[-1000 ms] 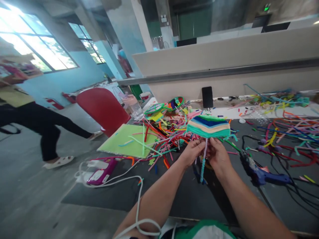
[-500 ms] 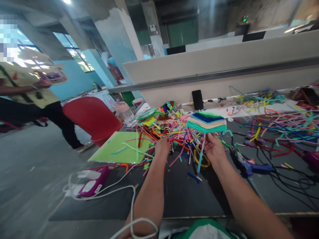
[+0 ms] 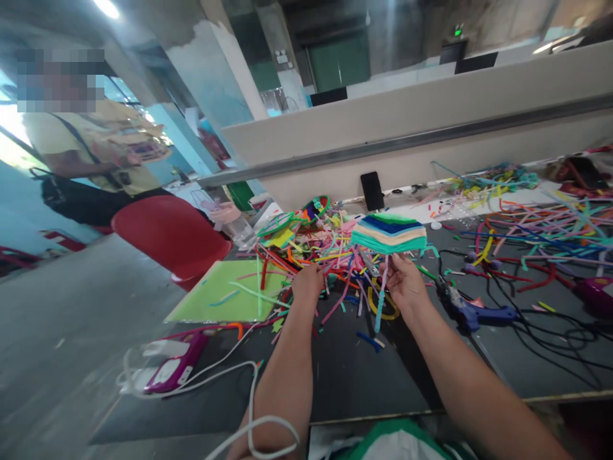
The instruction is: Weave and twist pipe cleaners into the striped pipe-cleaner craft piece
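My right hand (image 3: 406, 283) pinches the lower edge of a striped piece made of pipe cleaners (image 3: 389, 232), in teal, cream, blue and green bands, and holds it up over the dark table (image 3: 364, 377). A twisted pale blue and pink strand (image 3: 382, 297) hangs from it beside my fingers. My left hand (image 3: 306, 283) reaches into the heap of loose coloured pipe cleaners (image 3: 316, 252), fingers curled down among them; what they grip is hidden.
A blue glue gun (image 3: 472, 311) with black cables lies right of my right hand. A green sheet (image 3: 225, 297), a magenta glue gun (image 3: 172, 367) with white cord and a red chair (image 3: 167, 233) are at left. A person in yellow (image 3: 86, 166) stands behind the chair. A phone (image 3: 372, 190) leans on the partition.
My left hand let go of the striped piece and moved left into the pipe cleaner heap. My right hand keeps holding the piece. The person at left walked closer, behind the red chair.
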Available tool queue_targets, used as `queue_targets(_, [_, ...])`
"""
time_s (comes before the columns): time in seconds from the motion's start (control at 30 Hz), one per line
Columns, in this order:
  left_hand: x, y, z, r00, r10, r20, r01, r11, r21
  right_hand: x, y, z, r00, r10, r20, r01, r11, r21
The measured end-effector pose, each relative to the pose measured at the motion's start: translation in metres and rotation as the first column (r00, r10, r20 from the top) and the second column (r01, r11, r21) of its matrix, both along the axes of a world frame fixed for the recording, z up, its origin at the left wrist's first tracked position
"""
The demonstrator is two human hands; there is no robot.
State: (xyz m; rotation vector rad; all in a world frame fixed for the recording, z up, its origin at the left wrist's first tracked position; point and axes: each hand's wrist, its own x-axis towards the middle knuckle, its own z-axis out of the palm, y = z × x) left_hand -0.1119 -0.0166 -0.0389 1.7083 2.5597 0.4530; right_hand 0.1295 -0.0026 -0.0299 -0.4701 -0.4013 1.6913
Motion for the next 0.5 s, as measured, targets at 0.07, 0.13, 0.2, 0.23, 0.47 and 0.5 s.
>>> queue_targets(0.07, [0.001,-0.001,0.002,0.996,-0.032,-0.079,0.035,0.999,0.036,0.0,-0.001,0.001,1.0,0.001,-0.019,-0.001,1.0,0.002])
queue_targets(0.13, [-0.001,-0.003,0.007,0.982,-0.064,-0.177,0.085,0.99,0.111,0.001,-0.001,0.001,0.999,-0.002,-0.044,0.003,1.0,0.008])
queue_targets(0.2, [-0.006,-0.006,0.015,0.967,-0.044,-0.25,0.096,0.975,0.199,0.002,0.0,0.002,0.998,-0.004,-0.063,0.005,1.0,0.015])
queue_targets(0.23, [-0.01,-0.008,0.021,0.963,-0.009,-0.269,0.077,0.966,0.246,0.003,0.001,0.001,0.997,-0.005,-0.074,0.006,1.0,0.016])
queue_targets(0.47, [-0.017,-0.024,0.079,0.961,0.076,-0.265,0.108,0.78,0.616,0.005,0.001,0.004,0.992,-0.01,-0.123,0.014,1.0,0.028])
queue_targets(0.5, [-0.015,-0.028,0.088,0.964,0.069,-0.256,0.119,0.751,0.65,0.006,0.001,0.005,0.992,-0.025,-0.126,0.029,0.999,0.028])
